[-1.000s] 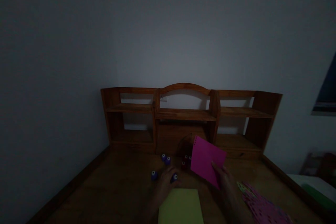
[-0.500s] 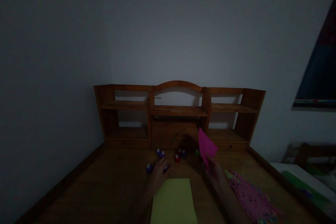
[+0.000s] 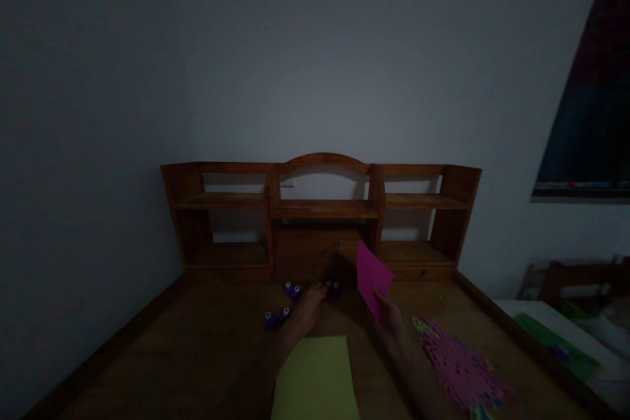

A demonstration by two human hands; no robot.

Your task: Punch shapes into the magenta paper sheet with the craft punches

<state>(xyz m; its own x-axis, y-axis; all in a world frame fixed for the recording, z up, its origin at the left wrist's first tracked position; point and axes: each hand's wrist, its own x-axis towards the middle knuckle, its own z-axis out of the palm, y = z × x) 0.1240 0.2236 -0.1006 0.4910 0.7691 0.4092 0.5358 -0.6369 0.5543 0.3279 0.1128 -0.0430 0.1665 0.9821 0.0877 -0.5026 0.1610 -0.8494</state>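
From my seat, four small blue pieces [image 3: 270, 321] stand at the left on the worktop [image 3: 197, 354], before the wooden shelf [image 3: 325, 210]. Just right of them, my left hand [image 3: 310, 306] reaches down with bent fingers at a red piece [image 3: 325, 300], partly covering it; I can't tell whether they grip it. Two dark pieces [image 3: 336, 289] crowd its far side; a yellow sheet [image 3: 317, 380] lies nearer me. Further right, my right hand [image 3: 388, 319] pinches a pink sheet [image 3: 373, 277] above the worktop, tilted upright, its long axis running steeply, top corner pointing up and left. Rightmost, a spotted pink pile [image 3: 457, 364] lies beside that forearm.
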